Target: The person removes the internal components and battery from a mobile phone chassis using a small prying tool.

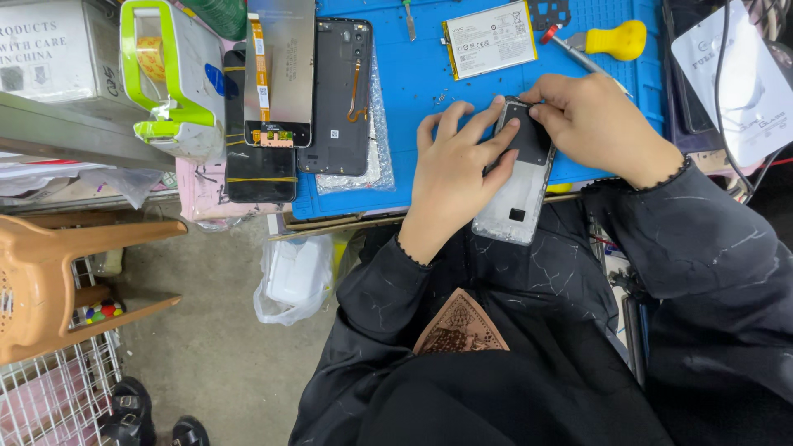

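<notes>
Silver opened phone chassis [519, 177] overhangs the near edge of the blue mat [429, 66] on the counter. Your left hand [453, 169] clamps its side; your right hand [591, 124] pinches its top. Keep your grip steady and press evenly.

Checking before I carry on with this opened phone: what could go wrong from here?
The silver opened phone frame juts past the edge of the blue work mat, steadied only by the left hand and right hand; a slip could drop it into the lap. Tiny loose screws lie on the mat beside the left hand and could be swept off. The yellow-handled screwdriver lies close to the right hand and might get nudged.
</notes>
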